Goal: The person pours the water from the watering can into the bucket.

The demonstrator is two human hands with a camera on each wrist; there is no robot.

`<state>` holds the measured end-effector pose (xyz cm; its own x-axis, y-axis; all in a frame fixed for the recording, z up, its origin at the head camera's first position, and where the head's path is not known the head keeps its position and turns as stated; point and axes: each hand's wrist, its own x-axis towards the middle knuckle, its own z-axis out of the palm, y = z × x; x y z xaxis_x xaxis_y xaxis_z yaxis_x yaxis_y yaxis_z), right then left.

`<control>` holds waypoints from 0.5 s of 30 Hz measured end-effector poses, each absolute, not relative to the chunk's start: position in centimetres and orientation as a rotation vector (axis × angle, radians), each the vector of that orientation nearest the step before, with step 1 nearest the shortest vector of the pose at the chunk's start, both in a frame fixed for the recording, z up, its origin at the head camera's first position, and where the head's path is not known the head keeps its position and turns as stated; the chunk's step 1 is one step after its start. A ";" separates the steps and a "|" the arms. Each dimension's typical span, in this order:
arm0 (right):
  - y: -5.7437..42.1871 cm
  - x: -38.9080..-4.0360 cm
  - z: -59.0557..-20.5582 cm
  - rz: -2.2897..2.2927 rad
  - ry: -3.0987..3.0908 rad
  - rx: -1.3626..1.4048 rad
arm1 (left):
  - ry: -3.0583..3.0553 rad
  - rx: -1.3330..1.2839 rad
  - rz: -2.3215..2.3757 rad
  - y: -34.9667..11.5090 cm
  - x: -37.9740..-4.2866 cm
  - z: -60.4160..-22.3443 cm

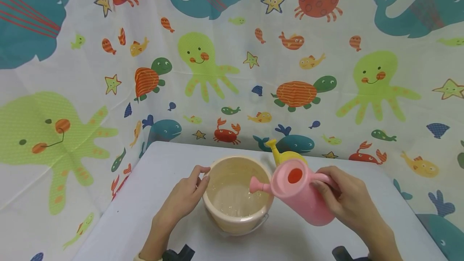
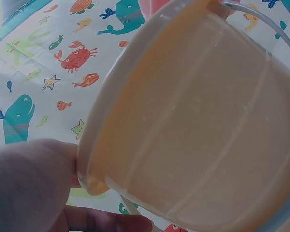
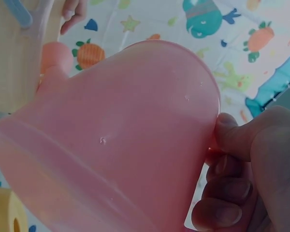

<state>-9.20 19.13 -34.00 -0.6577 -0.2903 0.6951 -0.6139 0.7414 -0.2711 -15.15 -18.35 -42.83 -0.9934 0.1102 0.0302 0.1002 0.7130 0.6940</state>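
A cream bucket [image 1: 217,212] stands on the white table, a little water showing on its bottom. My left hand [image 1: 185,196] holds the bucket's left rim between thumb and fingers; the left wrist view shows the thumb at the rim and a finger under it. With curled fingers my right hand [image 1: 348,196] grips the handle of a pink watering can [image 1: 304,196]. The can is tilted to the left, and its spout [image 1: 258,185] reaches over the bucket's right rim. Droplets cling to the can's side in the right wrist view.
Behind the pink can stands a yellow watering can [image 1: 290,156], partly hidden by it. The bucket's thin handle [image 1: 259,225] hangs at its front right. A white table [image 1: 145,180] meets a curtain [image 1: 224,112] printed with sea animals at the back and sides.
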 end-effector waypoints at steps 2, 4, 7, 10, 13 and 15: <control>19.3 -9.1 -34.1 0.661 -2.293 0.674 | 2.897 0.182 1.168 -18.3 -15.2 -42.8; 19.4 -9.1 -34.2 0.659 -2.289 0.668 | 2.899 0.183 1.164 -18.3 -15.2 -42.8; 19.6 -9.1 -34.5 0.653 -2.288 0.654 | 2.900 0.182 1.160 -18.3 -15.3 -42.8; 19.7 -9.1 -34.6 0.649 -2.286 0.644 | 2.899 0.181 1.161 -18.3 -15.3 -42.8; 19.9 -9.0 -34.8 0.658 -2.286 0.635 | 2.896 0.178 1.167 -18.3 -15.2 -42.8; 19.9 -9.0 -34.9 0.664 -2.288 0.627 | 2.893 0.175 1.172 -18.3 -15.2 -42.8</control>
